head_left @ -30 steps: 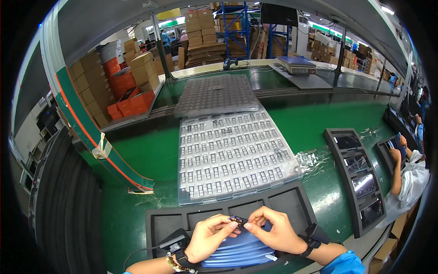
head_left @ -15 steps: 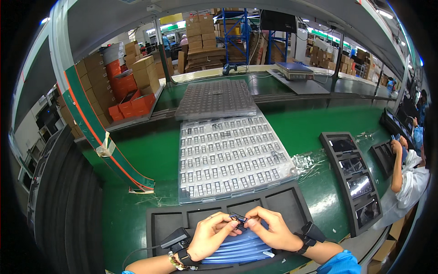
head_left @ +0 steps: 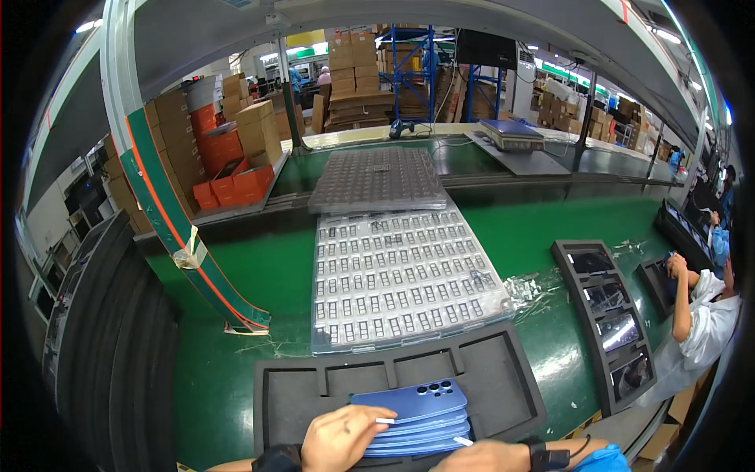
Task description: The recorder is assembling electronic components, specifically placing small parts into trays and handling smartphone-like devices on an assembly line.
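A stack of blue phone back covers (head_left: pixel 417 402) lies in the black foam tray in front of me. The top cover shows dark round camera rings at its upper right corner. My left hand (head_left: pixel 344 439) is closed at the stack's left end, with fingertips over the top cover beside a small white tab (head_left: pixel 384 421). Low at the frame's edge, my right hand (head_left: pixel 486 456) lies by the stack's lower right corner, near another white tab (head_left: pixel 463 441). Most of its fingers are hidden. Dark bands circle both wrists.
Beyond the foam tray (head_left: pixel 503 370) lies a clear plastic tray (head_left: pixel 405 287) of small dark frames, with a stacked tray (head_left: pixel 377 179) behind. Another foam tray (head_left: pixel 605 315) holds dark glossy panels. Black trays (head_left: pixel 118 338) are piled left. A co-worker (head_left: pixel 692 322) sits right.
Both hands have moved down and apart, from above the stack to its lower sides. The small dark part they held no longer shows between them, and the top cover is uncovered.
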### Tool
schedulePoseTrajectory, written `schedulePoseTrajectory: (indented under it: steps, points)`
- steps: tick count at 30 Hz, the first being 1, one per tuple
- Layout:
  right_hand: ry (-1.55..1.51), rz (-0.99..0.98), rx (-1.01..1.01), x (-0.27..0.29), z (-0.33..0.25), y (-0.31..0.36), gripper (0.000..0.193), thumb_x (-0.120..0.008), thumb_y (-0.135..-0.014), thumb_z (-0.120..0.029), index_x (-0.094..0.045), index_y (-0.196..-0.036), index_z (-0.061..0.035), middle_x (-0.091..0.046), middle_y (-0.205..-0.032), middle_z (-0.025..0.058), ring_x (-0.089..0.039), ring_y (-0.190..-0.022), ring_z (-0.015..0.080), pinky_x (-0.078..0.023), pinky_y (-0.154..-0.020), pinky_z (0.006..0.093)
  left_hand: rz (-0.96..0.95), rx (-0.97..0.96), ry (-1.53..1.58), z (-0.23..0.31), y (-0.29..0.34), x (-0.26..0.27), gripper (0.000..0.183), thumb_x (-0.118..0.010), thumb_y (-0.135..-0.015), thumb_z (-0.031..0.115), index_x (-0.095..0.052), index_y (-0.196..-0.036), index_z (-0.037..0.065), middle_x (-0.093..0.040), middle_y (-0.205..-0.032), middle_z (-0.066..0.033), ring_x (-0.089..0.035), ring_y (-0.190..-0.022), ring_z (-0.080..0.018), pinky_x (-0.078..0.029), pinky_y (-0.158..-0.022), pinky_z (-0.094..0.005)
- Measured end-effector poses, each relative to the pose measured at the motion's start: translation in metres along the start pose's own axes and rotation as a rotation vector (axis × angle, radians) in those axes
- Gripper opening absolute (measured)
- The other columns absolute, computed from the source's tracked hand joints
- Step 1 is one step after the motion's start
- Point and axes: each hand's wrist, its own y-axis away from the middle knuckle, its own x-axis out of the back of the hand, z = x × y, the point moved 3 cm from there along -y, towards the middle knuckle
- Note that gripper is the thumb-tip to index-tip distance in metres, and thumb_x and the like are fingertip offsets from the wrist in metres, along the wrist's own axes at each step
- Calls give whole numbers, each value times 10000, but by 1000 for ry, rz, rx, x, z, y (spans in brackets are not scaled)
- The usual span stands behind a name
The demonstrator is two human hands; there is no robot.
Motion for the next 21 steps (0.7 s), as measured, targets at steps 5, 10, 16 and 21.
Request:
schedulePoseTrajectory:
  steps: [5, 10, 16, 21]
  points:
    - [-78, -161, -28, -18, 4, -1, 142, -600, -821, -103, -605, -928, -11, -648, -1030, 154, -649, -900, 257, -543, -750, 338, -1, -157, -366, -2, 21, -23, 178, -672, -861, 109, -631, -1019, 38, -687, -1113, -103, -664, -1024, -273, -518, -910, -378]
    - [-279, -165, -324, -27, 13, 3, 245, -516, -929, -76, -575, -1148, 19, -625, -1082, 144, -633, -896, 267, -528, -766, 331, 11, -244, -377, -13, 13, -35, 203, -666, -862, 101, -619, -1048, 34, -685, -1120, -103, -659, -1049, -264, -509, -926, -390]
    - [-244, -81, -357, -4, 37, -21, 184, -542, -956, -103, -586, -1115, -20, -658, -1017, 118, -645, -848, 252, -533, -774, 314, 68, -303, -377, -13, -23, -17, 151, -701, -853, 141, -602, -890, 33, -691, -770, -92, -691, -655, -198, -549, -572, -292]
    - [-178, 172, -486, 44, 82, -20, 76, -625, -894, -17, -654, -963, -6, -708, -849, 87, -719, -723, 213, -570, -629, 297, 83, -83, -517, -29, -51, -18, 123, -640, -900, 131, -554, -927, 48, -581, -546, -67, -604, -470, -253, -472, -438, -363]
